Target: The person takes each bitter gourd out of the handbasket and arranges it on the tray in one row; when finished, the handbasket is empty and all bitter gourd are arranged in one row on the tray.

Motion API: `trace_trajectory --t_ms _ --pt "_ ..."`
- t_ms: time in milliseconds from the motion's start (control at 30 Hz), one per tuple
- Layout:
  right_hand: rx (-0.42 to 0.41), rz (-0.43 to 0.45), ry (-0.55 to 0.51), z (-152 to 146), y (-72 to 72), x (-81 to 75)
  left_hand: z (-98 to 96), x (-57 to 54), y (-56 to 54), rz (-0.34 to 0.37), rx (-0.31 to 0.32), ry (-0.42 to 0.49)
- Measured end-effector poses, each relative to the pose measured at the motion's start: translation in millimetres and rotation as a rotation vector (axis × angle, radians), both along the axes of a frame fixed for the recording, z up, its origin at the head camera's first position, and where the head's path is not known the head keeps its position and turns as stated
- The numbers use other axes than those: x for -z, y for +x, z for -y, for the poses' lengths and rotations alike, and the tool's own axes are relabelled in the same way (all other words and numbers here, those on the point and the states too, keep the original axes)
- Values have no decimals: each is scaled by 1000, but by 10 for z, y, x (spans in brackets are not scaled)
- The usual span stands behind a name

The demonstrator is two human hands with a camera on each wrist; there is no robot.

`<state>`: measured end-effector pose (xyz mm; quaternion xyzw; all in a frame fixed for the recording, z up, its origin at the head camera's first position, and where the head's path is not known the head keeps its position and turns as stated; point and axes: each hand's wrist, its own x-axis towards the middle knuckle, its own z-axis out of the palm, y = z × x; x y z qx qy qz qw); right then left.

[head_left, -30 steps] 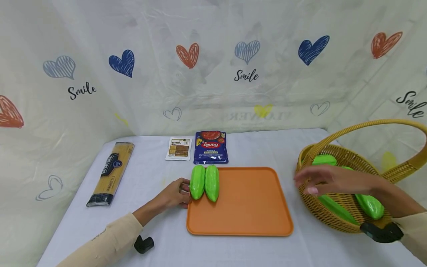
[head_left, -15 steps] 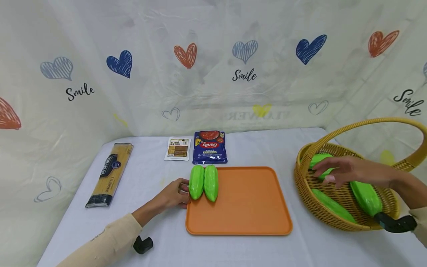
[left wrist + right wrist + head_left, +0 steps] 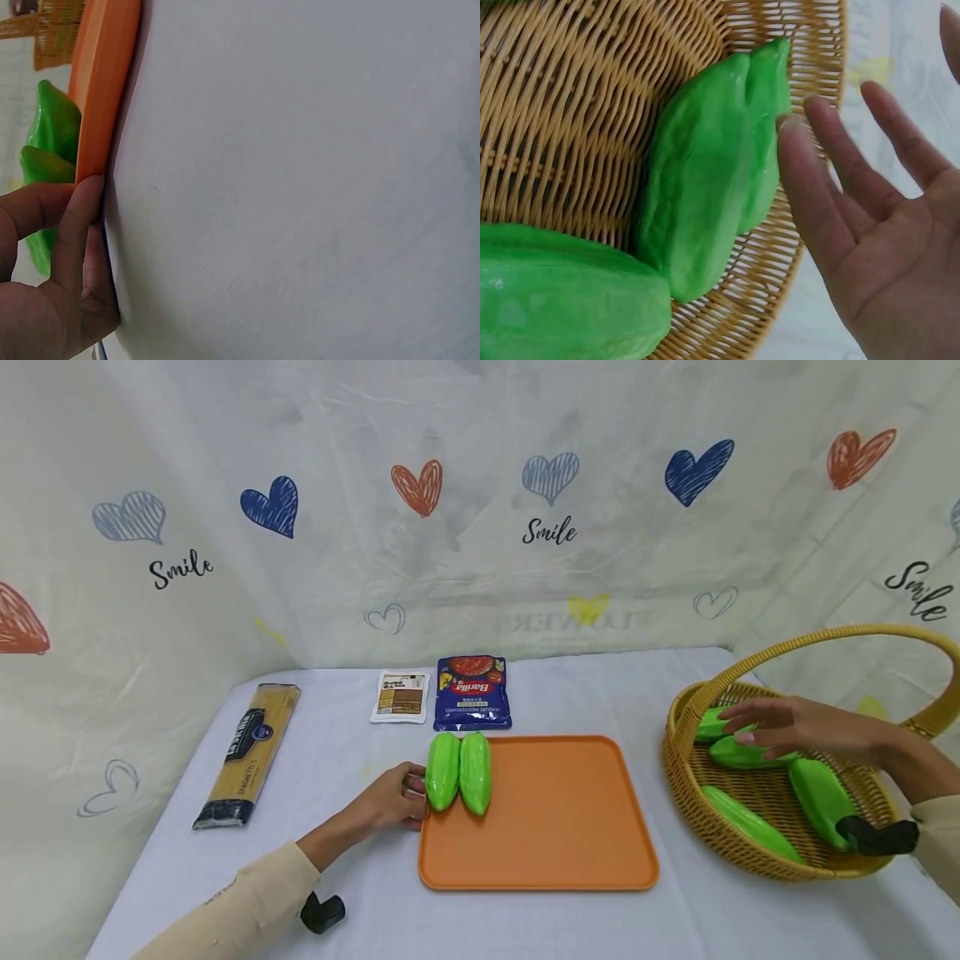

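Note:
At the left edge of an orange tray [image 3: 555, 814], my left hand [image 3: 390, 795] pinches the rim between thumb and fingers, as the left wrist view shows. Two glossy green gourd-like vegetables [image 3: 476, 774] lie side by side on the tray, right at those fingertips. My right hand [image 3: 806, 727] is over the far side of a wicker basket [image 3: 693, 810], fingers spread and holding nothing. Several more of the green vegetables lie in the basket; one long green vegetable [image 3: 694, 180] leans against another green vegetable [image 3: 769, 142] by the wall, close to the right fingertips.
Behind the tray lie a blue Barilla sauce pouch [image 3: 472, 693] and a small white packet [image 3: 401, 697]. A spaghetti pack [image 3: 251, 752] rests at the left side of the white table. The basket's tall handle [image 3: 825, 639] arches above its far side. A printed curtain [image 3: 480, 552] hangs behind.
My right hand has moved from the basket's left side back and to the right. A green vegetable now lies beneath it beside the far one. The left hand has stayed at the tray.

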<state>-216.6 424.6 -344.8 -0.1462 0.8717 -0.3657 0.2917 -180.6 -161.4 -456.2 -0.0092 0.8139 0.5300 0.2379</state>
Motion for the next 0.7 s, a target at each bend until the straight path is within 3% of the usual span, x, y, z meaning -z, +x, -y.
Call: trace_trajectory --t_ms 300,567,700 --pt "7 -43 46 -70 -76 124 -3 -8 4 3 8 0" --pt "-14 -34 21 -86 -113 134 -4 -7 -1 10 5 1" --pt "10 -75 72 -117 -111 116 -5 -3 -1 11 2 -1"
